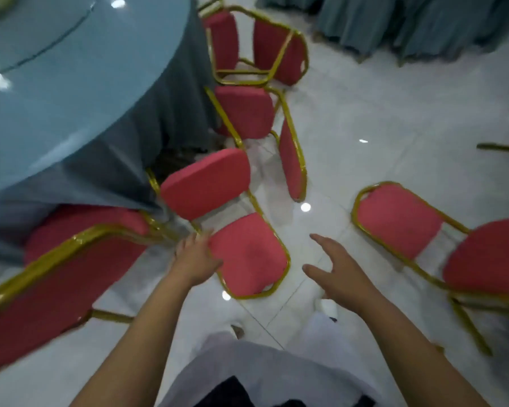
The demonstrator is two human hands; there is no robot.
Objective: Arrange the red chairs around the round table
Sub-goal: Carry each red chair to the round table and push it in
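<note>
Left grip (pixel 196 257) lies on the left back rail of the near chair (pixel 247 254); whether it has closed cannot be told. Right grip (pixel 335 274) is released and spread, just right of the backrest. Beyond both grips, the seat nears the tabletop (pixel 71 83). The frame is judged rigid and fairly light; hold both back rails.

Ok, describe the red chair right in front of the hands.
The chair has a red padded seat and backrest in a gold metal-looking frame. It stands upright on the white floor, seat toward the blue-draped round table, backrest nearest the person. The left hand touches the backrest's left edge; the right hand hovers open, apart.
</note>
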